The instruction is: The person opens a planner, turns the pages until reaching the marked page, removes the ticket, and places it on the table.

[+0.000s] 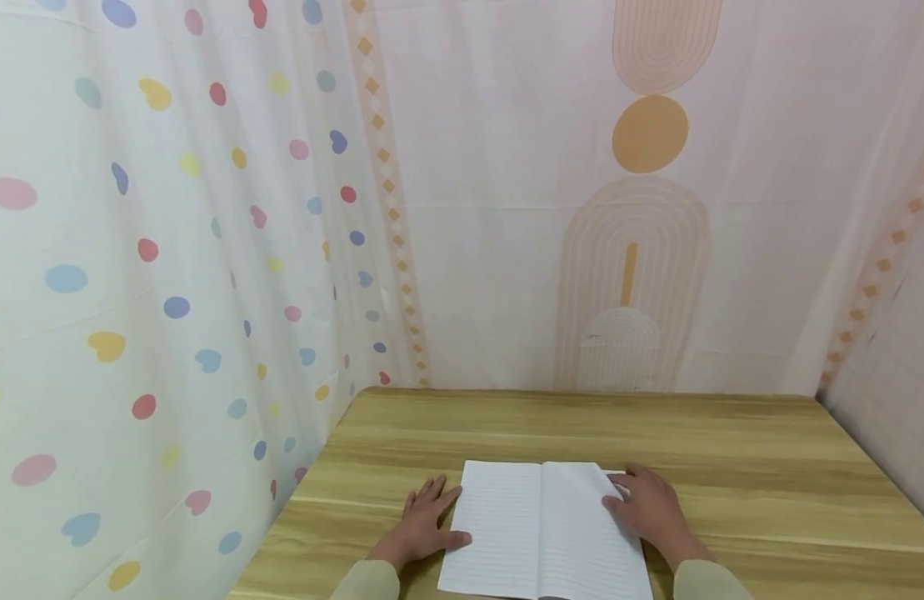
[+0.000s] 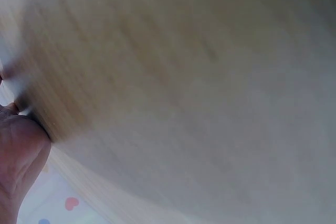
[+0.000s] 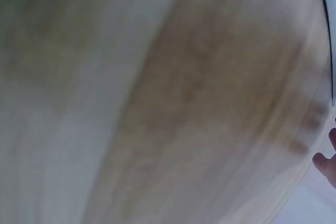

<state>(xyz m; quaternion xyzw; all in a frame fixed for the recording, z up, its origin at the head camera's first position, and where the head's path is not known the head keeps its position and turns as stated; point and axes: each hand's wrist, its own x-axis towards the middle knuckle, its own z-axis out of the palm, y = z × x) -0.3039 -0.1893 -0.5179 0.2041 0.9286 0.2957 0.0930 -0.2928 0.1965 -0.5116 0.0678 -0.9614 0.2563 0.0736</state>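
Observation:
An open notebook (image 1: pixel 499 525) with lined white pages lies on the wooden table in the head view. My left hand (image 1: pixel 426 525) rests at its left edge, fingers spread and thumb over the left page. On the other side, my right hand (image 1: pixel 651 507) is at the upper right corner. Its thumb and index finger pinch the edge of the right page (image 1: pixel 577 517), which curves up from the sheet beneath. Part of the left hand (image 2: pixel 21 153) shows in the left wrist view; only fingertips (image 3: pixel 323 162) of the right hand appear in the right wrist view.
The wood-grain table (image 1: pixel 581 425) extends behind and to both sides of the notebook. A curtain with coloured dots and hearts (image 1: pixel 177 308) hangs at the left. Behind the table hangs a pale curtain (image 1: pixel 491 250) with arch patterns.

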